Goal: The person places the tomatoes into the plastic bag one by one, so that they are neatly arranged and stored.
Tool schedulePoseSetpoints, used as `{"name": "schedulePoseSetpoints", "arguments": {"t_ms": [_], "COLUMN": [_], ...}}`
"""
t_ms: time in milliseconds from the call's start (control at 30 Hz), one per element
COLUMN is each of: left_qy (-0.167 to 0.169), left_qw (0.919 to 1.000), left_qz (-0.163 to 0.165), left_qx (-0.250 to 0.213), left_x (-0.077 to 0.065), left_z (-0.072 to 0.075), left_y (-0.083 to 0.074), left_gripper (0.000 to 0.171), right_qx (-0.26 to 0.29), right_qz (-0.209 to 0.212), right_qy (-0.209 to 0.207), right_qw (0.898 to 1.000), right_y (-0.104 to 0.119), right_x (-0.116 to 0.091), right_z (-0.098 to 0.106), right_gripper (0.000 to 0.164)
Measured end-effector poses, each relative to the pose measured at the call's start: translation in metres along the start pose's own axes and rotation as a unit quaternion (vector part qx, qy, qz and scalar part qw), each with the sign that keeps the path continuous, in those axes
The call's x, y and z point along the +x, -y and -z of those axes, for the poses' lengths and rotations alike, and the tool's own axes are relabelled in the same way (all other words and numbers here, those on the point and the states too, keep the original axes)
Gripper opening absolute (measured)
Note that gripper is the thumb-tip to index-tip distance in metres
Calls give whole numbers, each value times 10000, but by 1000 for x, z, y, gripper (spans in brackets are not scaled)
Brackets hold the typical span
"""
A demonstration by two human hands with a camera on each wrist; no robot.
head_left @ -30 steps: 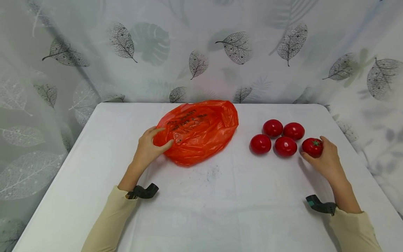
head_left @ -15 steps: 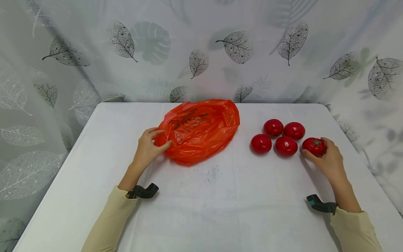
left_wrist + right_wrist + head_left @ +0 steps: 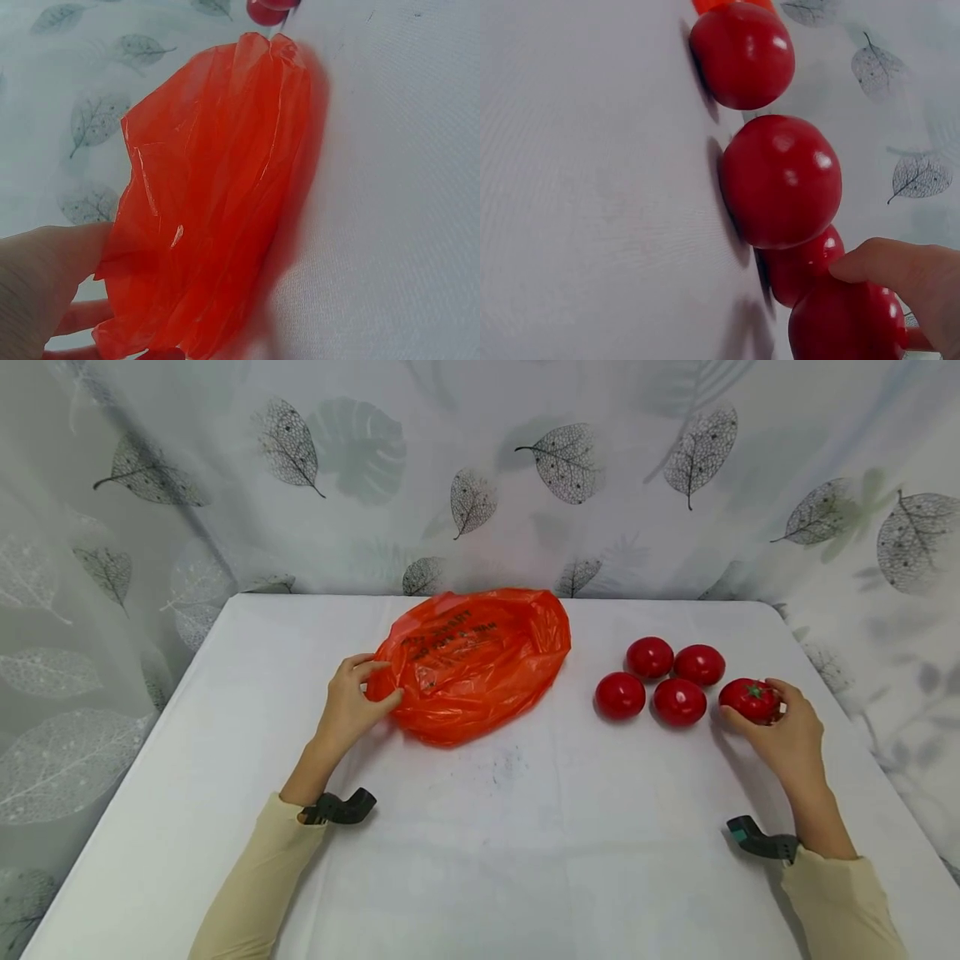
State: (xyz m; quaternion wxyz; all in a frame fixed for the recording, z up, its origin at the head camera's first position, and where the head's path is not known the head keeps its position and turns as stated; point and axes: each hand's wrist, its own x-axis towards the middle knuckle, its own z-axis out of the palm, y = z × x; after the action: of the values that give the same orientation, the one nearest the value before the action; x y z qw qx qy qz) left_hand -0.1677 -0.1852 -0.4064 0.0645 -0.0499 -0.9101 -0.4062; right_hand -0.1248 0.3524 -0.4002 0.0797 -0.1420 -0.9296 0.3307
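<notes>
Head view, white table (image 3: pixel 525 860), leaf-print curtain (image 3: pixel 420 460) behind, orange-red bag (image 3: pixel 480 668), tomatoes (image 3: pixel 679 702)

The table (image 3: pixel 450 893) wears a white cloth (image 3: pixel 637 802); over by the middle of its far edge lies a crumpled orange-red bag (image 3: pixel 476 672); four red tomatoes (image 3: pixel 678 702) cluster toward the far right corner.

Crumpled orange plastic bag (image 3: pixel 476 672), shiny red tomato (image 3: pixel 748 702), green-topped, well to its right
</notes>
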Motion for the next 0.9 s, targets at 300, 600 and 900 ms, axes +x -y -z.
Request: {"name": "schedulePoseSetpoints", "arguments": {"t_ms": [300,600,900], "left_qy": [48,46,78], "left_qw": [9999,9999,9999], "left_qz": [-50,-102,-36], "left_qx": [76,58,88], "left_x": [0,1,-2], "left_z": [-1,-3,-4], "left_y": [1,0,1], "left_gripper": [45,47,49], "right_qx": [6,297,713], "right_qz": [158,581,967], "right_qy": [-429,-692,-346], "right_qw": [9990,9955,9921], "right_y": [17,41,71], "right_x": [-7,-15,-25], "right_z": [3,4,-13], "right_gripper": [74,72,71]}}
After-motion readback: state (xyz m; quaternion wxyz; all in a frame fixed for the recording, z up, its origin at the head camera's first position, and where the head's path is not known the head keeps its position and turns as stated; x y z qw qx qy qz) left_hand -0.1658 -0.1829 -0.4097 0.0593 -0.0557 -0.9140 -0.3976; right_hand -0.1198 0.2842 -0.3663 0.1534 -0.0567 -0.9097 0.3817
